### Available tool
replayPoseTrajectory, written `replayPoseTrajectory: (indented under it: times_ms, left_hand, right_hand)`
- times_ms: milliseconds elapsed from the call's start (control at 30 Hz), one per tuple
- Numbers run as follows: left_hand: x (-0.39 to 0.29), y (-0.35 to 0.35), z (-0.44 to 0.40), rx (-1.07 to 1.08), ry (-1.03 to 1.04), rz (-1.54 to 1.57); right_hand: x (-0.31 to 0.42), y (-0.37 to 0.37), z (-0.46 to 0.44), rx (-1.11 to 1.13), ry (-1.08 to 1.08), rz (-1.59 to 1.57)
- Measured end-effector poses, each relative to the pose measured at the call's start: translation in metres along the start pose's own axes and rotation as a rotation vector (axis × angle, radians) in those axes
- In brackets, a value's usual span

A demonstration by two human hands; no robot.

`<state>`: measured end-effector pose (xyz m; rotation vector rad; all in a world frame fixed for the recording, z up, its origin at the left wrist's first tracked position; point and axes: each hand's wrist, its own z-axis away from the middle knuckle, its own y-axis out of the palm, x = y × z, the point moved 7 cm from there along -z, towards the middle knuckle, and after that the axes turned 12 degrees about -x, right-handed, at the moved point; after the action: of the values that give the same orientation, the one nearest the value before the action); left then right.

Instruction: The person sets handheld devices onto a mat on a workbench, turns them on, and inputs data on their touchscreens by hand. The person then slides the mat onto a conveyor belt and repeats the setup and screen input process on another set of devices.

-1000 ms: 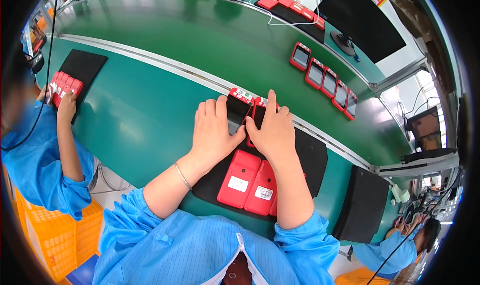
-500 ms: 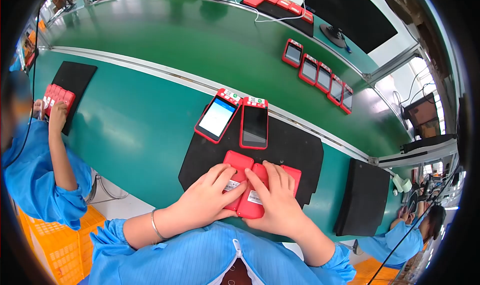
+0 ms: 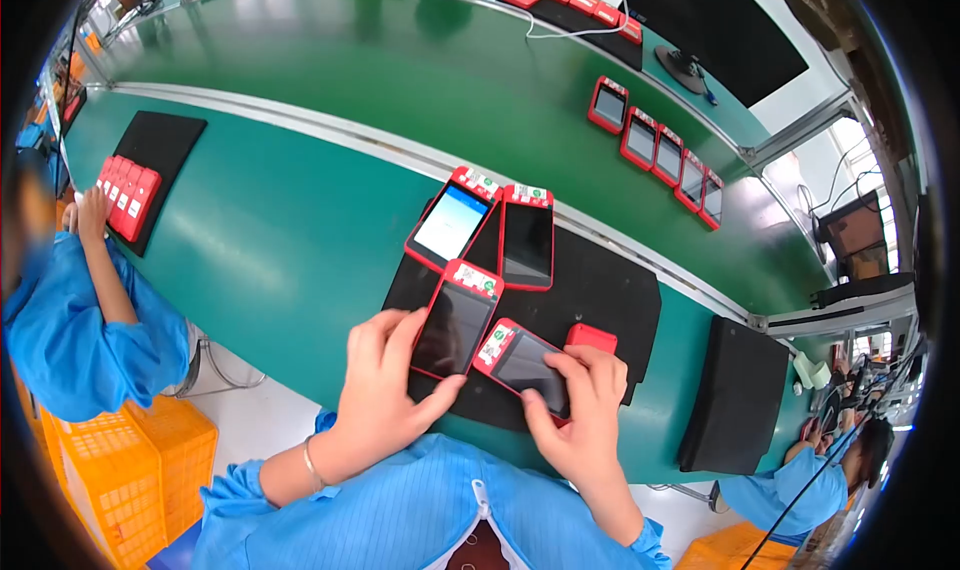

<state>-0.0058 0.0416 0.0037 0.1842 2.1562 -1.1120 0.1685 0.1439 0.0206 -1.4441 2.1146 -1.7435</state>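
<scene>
My left hand (image 3: pixel 385 380) grips the lower part of a red handheld device (image 3: pixel 455 320), its dark screen facing up. In my right hand (image 3: pixel 582 405) is a second red device (image 3: pixel 522 362), tilted, also screen up, held at its lower right end. Beyond them on the black mat (image 3: pixel 610 280) lie two more: one with a lit white and blue screen (image 3: pixel 452 222), and beside it one with a dark screen (image 3: pixel 527 238). Part of another red device (image 3: pixel 593 338) shows behind my right fingers, the rest hidden.
Several red devices stand in a row on the green shelf (image 3: pixel 350 60). A monitor (image 3: pixel 720 30) is at the back right. At the left, a co-worker's hand (image 3: pixel 92 215) is near red devices (image 3: pixel 130 198). Another black mat (image 3: pixel 735 395) lies right; an orange crate (image 3: pixel 150 470) stands lower left.
The two devices under my hands lay back side up and now face screen up, held apart at angles. My hands have spread apart. Before that, my hands were at the two farther devices.
</scene>
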Motion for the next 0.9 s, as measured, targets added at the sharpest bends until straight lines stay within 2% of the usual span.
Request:
replayPoseTrajectory:
  times_ms: [67,133,333,567,667,700,733,800,833,900]
  left_hand:
    - [0.004,0.016,0.001,0.004,-0.026,0.051]
    - [0.002,0.028,0.0,0.057,0.042,-0.018]
    - [0.008,0.015,0.004,0.108,0.025,-0.036]
    - [0.004,0.018,-0.004,0.022,0.068,-0.046]
    - [-0.024,0.019,-0.023,0.013,0.163,0.047]
    - [-0.037,0.026,-0.036,0.009,0.214,0.063]
    - [-0.052,0.035,-0.05,0.003,0.265,0.079]
    - [-0.077,0.067,-0.079,-0.021,0.336,0.073]
    - [-0.086,0.084,-0.089,-0.03,0.354,0.071]
    - [-0.095,0.118,-0.101,-0.068,0.381,0.052]
  right_hand:
    - [0.008,0.009,0.005,0.162,-0.022,0.026]
    - [0.016,0.015,0.007,0.18,-0.128,0.123]
    - [0.016,0.023,0.004,0.126,-0.126,0.093]
    - [0.018,0.016,-0.005,0.033,-0.065,-0.01]
    - [-0.014,-0.021,-0.027,-0.163,-0.022,-0.017]
    - [-0.031,-0.03,-0.034,-0.214,0.059,0.003]
    - [-0.05,-0.036,-0.04,-0.266,0.138,0.023]
    - [-0.08,-0.038,-0.057,-0.35,0.145,0.093]
    - [-0.104,-0.032,-0.06,-0.332,0.252,0.079]
    - [-0.129,-0.021,-0.067,-0.314,0.262,0.197]
